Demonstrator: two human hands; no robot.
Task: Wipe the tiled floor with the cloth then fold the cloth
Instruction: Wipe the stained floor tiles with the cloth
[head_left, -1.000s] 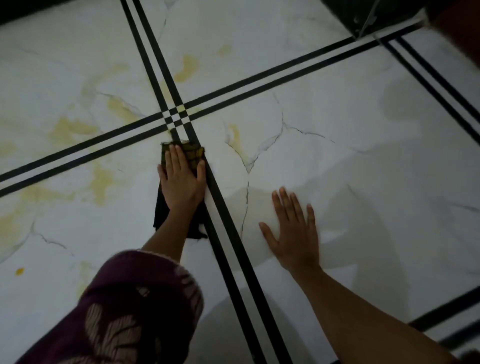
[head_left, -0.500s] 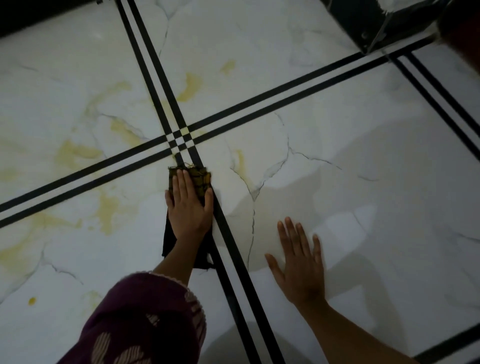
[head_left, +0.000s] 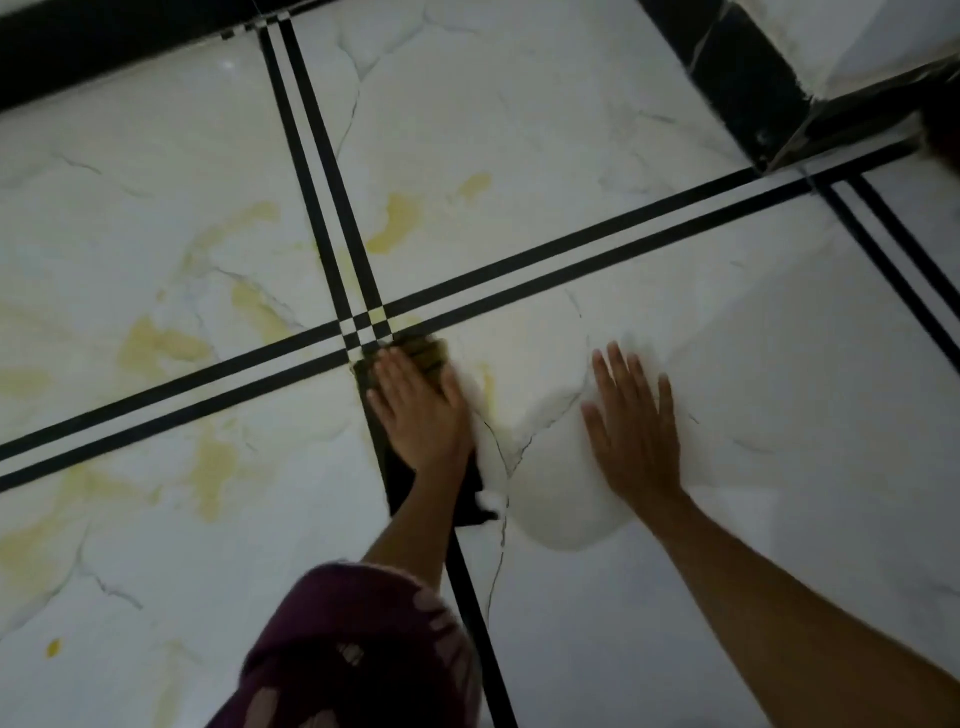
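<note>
The white marble-look tiled floor (head_left: 779, 364) has yellowish veins and black double stripes that cross at a small checker (head_left: 366, 327). A dark cloth (head_left: 390, 470) with an olive patterned end (head_left: 434, 352) lies just below that crossing, over the near stripe. My left hand (head_left: 418, 415) presses flat on the cloth, fingers together and pointing away from me. My right hand (head_left: 636, 431) rests flat on the bare tile to the right, fingers spread, holding nothing. Most of the cloth is hidden under my left hand and wrist.
A black skirting (head_left: 104, 47) runs along the far left edge, and a black-based wall corner (head_left: 743, 78) stands at the top right. My maroon patterned sleeve (head_left: 363, 649) fills the bottom middle. Another double stripe (head_left: 893, 260) runs down the right side.
My left hand has slid the cloth to the right, from beside the near stripe onto it, close under the crossing. My right hand stays flat on the tile. The view has shifted.
</note>
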